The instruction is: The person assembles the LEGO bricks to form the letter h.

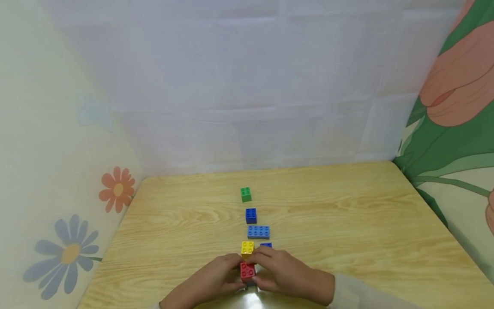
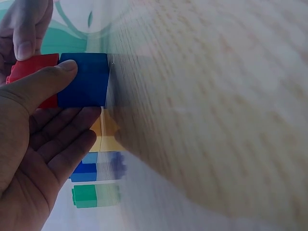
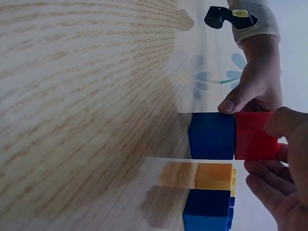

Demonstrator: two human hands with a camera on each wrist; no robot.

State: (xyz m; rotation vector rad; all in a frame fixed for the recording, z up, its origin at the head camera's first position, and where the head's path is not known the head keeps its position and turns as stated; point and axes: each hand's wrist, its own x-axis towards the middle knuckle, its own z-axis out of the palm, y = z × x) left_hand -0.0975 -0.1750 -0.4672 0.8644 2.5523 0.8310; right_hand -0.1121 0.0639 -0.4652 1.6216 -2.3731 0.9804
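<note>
A red building brick (image 1: 247,272) sits on top of a dark blue brick (image 2: 85,82), the two forming one upright stack at the near side of the table. From the left, my left hand (image 1: 214,276) grips the stack, its thumb on the blue brick near the seam. My right hand (image 1: 286,274) pinches the red brick between thumb and fingers from the other side. Just behind the stack stands a yellow brick (image 1: 247,248). Another blue brick (image 1: 266,245) is partly hidden behind my right fingers.
Farther back in a rough line lie a long light blue brick (image 1: 258,232), a dark blue brick (image 1: 251,216) and a green brick (image 1: 245,195). The wooden table (image 1: 339,214) meets a white cloth (image 1: 251,86) at its far edge. Flower-printed panels flank both sides.
</note>
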